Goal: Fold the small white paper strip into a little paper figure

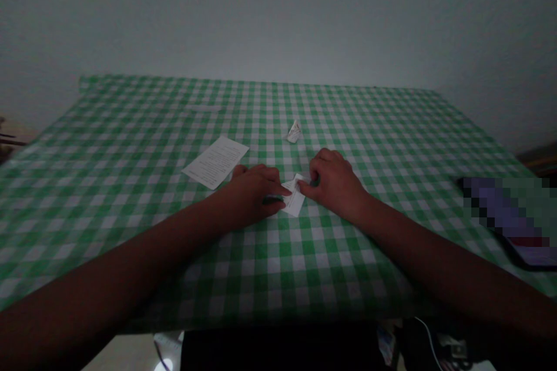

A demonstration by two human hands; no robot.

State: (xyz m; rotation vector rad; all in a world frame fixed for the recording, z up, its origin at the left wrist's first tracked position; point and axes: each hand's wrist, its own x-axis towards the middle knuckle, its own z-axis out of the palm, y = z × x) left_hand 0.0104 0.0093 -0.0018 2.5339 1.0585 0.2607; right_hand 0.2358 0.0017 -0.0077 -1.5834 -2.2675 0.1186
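Between my hands a small folded piece of printed white paper (pixel 296 202) lies on the checked tablecloth. My left hand (pixel 255 191) grips its left edge with thumb and index finger. From the other side, my right hand (pixel 333 182) presses its thumb on the upper right part of the paper, its other fingers curled in. Beyond the hands rests another small folded paper (pixel 294 132). A larger printed sheet (pixel 216 162) lies flat just past my left hand, tilted on the cloth.
A green and white checked tablecloth (pixel 374 133) covers the table, which reaches a plain wall (pixel 278 17). At the right edge lies a dark-rimmed device (pixel 513 226), its screen pixelated. A pale, thin strip (pixel 206 108) sits far left of centre. Cables (pixel 429 336) hang below the front edge.
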